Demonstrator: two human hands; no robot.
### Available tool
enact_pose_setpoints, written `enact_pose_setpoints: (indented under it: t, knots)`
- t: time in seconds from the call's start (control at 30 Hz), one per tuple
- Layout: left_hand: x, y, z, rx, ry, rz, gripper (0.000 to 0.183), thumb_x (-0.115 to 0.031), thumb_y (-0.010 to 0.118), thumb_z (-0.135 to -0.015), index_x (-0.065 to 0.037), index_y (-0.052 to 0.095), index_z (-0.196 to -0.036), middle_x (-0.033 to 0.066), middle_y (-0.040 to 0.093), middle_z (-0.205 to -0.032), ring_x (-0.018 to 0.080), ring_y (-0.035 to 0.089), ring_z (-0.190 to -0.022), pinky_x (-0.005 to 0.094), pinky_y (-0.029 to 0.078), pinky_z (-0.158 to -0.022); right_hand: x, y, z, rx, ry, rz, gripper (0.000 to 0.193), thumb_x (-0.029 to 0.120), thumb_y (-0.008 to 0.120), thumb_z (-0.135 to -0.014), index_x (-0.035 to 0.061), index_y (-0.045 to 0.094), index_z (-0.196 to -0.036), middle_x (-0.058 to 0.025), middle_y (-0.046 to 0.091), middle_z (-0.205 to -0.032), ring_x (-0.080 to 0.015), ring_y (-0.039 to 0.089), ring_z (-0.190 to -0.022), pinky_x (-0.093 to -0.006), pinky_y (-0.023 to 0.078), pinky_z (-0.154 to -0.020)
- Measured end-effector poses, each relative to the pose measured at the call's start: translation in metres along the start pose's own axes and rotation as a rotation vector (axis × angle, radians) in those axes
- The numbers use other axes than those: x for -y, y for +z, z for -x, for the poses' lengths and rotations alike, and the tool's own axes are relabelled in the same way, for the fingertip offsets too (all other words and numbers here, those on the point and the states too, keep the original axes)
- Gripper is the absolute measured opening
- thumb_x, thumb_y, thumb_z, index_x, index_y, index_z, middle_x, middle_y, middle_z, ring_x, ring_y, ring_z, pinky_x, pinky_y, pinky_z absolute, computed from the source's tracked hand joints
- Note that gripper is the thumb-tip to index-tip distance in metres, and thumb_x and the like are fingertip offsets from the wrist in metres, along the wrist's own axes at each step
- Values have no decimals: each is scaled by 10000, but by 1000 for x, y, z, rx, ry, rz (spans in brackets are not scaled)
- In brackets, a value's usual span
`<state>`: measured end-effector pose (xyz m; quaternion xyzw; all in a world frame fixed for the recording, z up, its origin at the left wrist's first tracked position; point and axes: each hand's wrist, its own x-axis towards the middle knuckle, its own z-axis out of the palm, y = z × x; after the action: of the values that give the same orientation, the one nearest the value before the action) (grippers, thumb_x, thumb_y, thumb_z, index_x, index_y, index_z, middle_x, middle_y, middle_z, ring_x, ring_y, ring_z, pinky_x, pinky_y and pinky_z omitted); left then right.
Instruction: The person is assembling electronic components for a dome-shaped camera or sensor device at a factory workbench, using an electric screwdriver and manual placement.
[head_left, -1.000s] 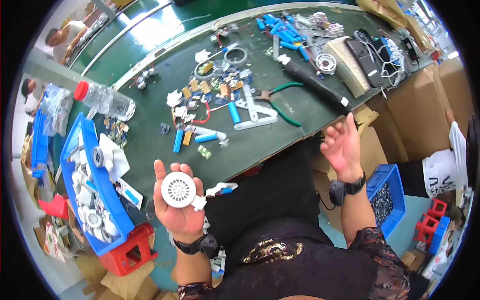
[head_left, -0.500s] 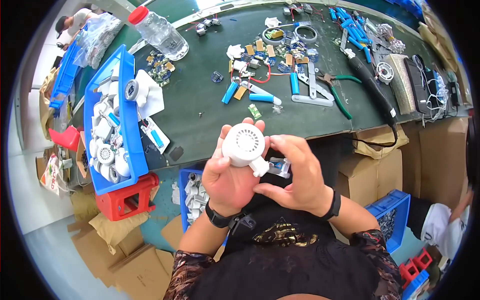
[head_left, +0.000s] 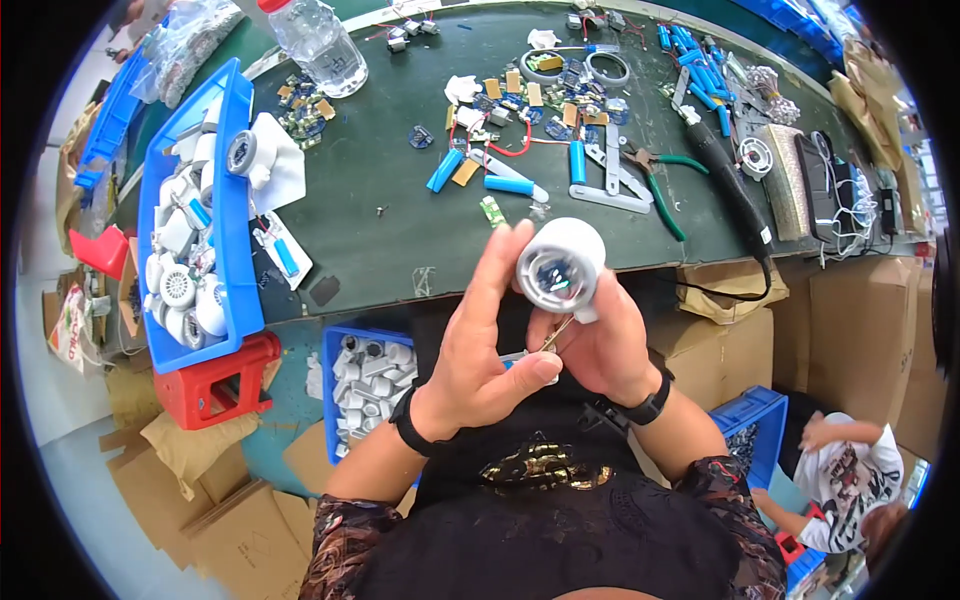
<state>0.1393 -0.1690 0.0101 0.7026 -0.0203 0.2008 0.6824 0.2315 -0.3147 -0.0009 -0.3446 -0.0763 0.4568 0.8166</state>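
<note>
A white round fan housing (head_left: 585,240) is tilted up between my hands, its ring-shaped opening showing dark, shiny parts inside. My right hand (head_left: 615,345) grips it from the right and below. The fingers of my left hand (head_left: 470,350) reach up along its left side. Under the left thumb lies a small part with a blue battery (head_left: 512,361), mostly covered by the hand. Thin wires (head_left: 558,333) run from there up toward the housing.
A blue bin (head_left: 245,300) of white fan parts rests on a red stool (head_left: 215,385) at left. On the dark green bench (head_left: 380,270) lie circuit boards, blue batteries, green-handled pliers (head_left: 655,200), a black corded tool (head_left: 735,180) and a bottle (head_left: 325,50). Another person (head_left: 850,470) is at lower right.
The fan housing has been turned over, from its slotted grille to its open ring side, and moved up and right. It has passed from my left palm into my right hand's grip.
</note>
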Motion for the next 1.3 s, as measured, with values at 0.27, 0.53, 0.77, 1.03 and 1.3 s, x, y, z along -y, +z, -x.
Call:
enact_pose_setpoints:
  t: [0.27,0.53,0.77,1.03,1.3]
  knots:
    - [16,-9,28,107,-53,-410,738,-291,888,-721,-1,568,-1319,167,636,-1236,331,637,-1119,408,507,-949,-1,-26,5,98,3,-156,656,577,393,-1030,16,523,-1345,-193,628,-1226,-272,662,-896,-427,532,-790]
    - [62,-3,50,356,-650,695,839,-213,846,-809,-65,391,-1498,88,490,-1456,206,466,-1363,382,428,-1076,9,0,4,-104,-60,209,807,497,654,-931,41,331,-1515,-195,621,-1208,-257,650,-955,-394,526,-877]
    - [73,12,45,189,-506,456,350,-39,751,-879,-27,613,-1201,28,665,-1082,90,637,-977,259,534,-807,-4,18,-20,-94,-331,983,787,183,867,-773,-2,434,-1403,-132,636,-1177,-233,687,-974,-335,557,-809]
    - [33,-18,49,10,-343,782,320,-59,685,-955,-11,602,-1261,24,652,-1187,93,615,-1050,272,516,-909,11,74,-41,184,-931,1498,811,85,853,-681,-68,478,-1384,-255,622,-1200,-362,650,-1057,-431,532,-910]
    - [55,-36,63,-44,-588,588,208,-45,669,-944,-8,606,-1139,4,640,-1011,78,585,-896,251,492,-762,-25,77,-73,158,-547,1831,693,119,828,-702,107,607,-1359,-138,675,-1157,-326,627,-943,-418,499,-851]
